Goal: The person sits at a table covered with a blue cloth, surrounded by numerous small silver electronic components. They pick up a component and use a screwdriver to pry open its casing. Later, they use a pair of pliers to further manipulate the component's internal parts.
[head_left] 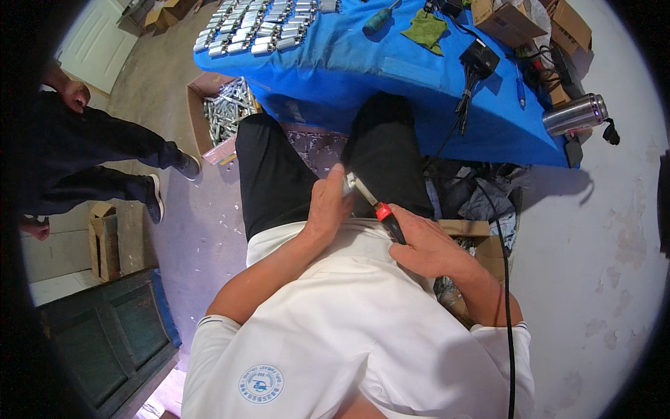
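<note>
Above my lap, my left hand (326,208) grips a small silvery metal piece (349,184), mostly covered by the fingers. My right hand (426,244) is closed around the black-and-red handle of a hand tool (384,212). Its narrow metal shaft slants up and left, and the tip meets or nearly meets the piece; I cannot tell which. What kind of tip it has is too small to make out.
Rows of silvery metal parts (258,28) lie on the blue-covered table (314,77), with a green cloth (424,31), a black corded adapter (480,59) and a steel flask (576,115). A carton of metal pieces (199,119) stands left. Someone's legs (105,150) are farther left.
</note>
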`<state>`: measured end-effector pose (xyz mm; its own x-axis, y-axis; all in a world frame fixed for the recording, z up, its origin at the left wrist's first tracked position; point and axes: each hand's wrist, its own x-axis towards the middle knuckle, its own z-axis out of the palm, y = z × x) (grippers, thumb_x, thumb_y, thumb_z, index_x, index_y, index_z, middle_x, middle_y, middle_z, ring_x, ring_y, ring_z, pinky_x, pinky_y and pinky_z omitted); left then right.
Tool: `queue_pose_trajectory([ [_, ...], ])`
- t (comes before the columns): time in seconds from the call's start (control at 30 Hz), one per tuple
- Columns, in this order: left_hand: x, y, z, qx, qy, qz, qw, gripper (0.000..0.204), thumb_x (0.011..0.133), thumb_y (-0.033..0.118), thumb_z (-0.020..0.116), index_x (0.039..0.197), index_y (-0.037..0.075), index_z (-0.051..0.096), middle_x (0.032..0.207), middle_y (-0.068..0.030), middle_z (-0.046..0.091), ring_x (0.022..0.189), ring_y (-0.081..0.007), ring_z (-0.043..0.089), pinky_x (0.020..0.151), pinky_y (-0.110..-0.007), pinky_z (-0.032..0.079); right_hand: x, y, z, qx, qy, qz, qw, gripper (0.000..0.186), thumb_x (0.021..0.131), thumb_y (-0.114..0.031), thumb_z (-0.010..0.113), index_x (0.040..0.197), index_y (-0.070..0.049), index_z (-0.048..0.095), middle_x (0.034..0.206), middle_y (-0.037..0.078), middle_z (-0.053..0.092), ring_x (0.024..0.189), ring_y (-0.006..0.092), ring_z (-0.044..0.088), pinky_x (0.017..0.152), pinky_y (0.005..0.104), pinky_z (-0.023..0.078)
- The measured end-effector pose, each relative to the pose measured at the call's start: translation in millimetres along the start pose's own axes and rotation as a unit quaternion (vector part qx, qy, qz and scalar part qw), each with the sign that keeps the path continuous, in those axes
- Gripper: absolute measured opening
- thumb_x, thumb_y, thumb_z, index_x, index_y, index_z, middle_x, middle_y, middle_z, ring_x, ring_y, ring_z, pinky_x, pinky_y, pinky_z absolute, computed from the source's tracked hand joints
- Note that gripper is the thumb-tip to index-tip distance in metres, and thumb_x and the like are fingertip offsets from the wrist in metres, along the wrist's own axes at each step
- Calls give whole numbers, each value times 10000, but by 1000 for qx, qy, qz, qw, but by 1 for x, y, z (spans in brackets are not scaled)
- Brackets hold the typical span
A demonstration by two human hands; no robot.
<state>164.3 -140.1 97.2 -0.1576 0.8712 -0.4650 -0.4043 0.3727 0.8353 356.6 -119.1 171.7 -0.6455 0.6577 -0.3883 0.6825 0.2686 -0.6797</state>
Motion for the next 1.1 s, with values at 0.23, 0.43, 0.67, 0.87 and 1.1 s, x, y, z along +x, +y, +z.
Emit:
queue_pose_trajectory([
  [0.23,0,-4,-1,-29,-4,17,999,536,978,423,370,567,90,456,502,9,407,430,-93,358,415,-266,258,2,-12,-4,-4,-42,19,999,562,735,-130,524,1245,57,378,1051,294,549,994,457,536,860,461,431],
  [0.43,3,-10,1,35,18,110,993,544,985,420,364,539,113,416,463,39,363,394,-64,322,374,-241,220,0,-15,5,-51,-30,44,997,561,744,-124,537,1240,58,349,1049,315,546,962,466,547,840,494,428],
  [0.67,0,-10,1,1,11,102,995,521,986,411,374,561,113,422,481,45,363,406,-58,316,382,-234,213,0,-18,14,-86,-6,54,995,550,736,-102,554,1215,80,357,1011,293,557,938,448,563,831,499,430],
  [0.87,-5,2,6,0,2,77,997,489,959,417,393,561,134,394,478,43,328,400,-66,282,388,-242,201,0,-10,21,-117,41,21,992,536,723,-80,562,1197,89,375,1073,267,538,1001,404,556,831,467,441],
  [1.1,-9,17,6,-188,-41,-186,964,528,924,489,372,507,178,283,452,32,277,394,-100,205,393,-250,174,-2,-16,16,-126,53,18,990,569,725,-96,576,1229,80,380,1121,253,532,1049,390,540,855,449,439],
])
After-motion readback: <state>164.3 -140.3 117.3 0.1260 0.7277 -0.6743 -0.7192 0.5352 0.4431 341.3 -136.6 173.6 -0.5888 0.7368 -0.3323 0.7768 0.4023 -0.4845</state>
